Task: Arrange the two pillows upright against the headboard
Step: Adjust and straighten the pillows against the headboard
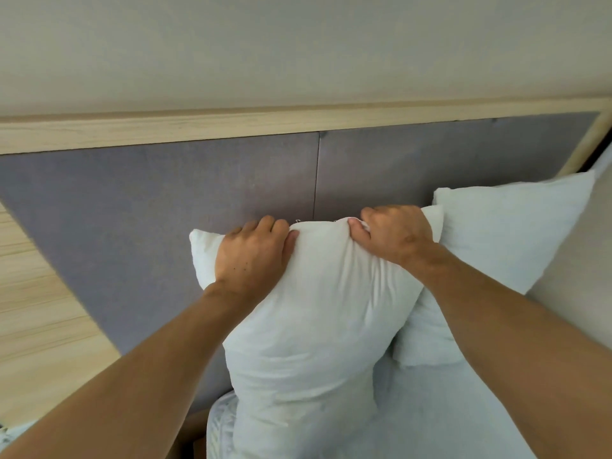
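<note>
A white pillow (308, 313) stood on end at the centre of the view, its lower end resting on the white bed (447, 409) down toward six o'clock and its top edge reaching up toward twelve o'clock against the grey padded headboard (165, 200). Both of the person's hands gripped that top edge. The left hand (253, 256) sat at about ten o'clock from the pillow's middle, fingers curled over the top and thumb pressed into the front, closed on a bunched fold of the cover. The right hand (395, 235) sat at about one o'clock, likewise clenched on the pillow's upper edge, with the thumb tucked into the fabric. The cloth between the two hands was pulled into creases that ran down the pillow's face. A second pillow (503, 240) leaned against the headboard at three o'clock from the first, tilted, its near corner lying behind the right hand and its lower part tucked behind the held pillow, so the two touched. A pale wooden rail (231, 125) capped the headboard toward twelve o'clock, with a plain light wall (298, 44) above it. A pale wooden panel (36, 309) bordered the headboard at nine o'clock. Both forearms reached in from the lower corners, at seven and five o'clock.
</note>
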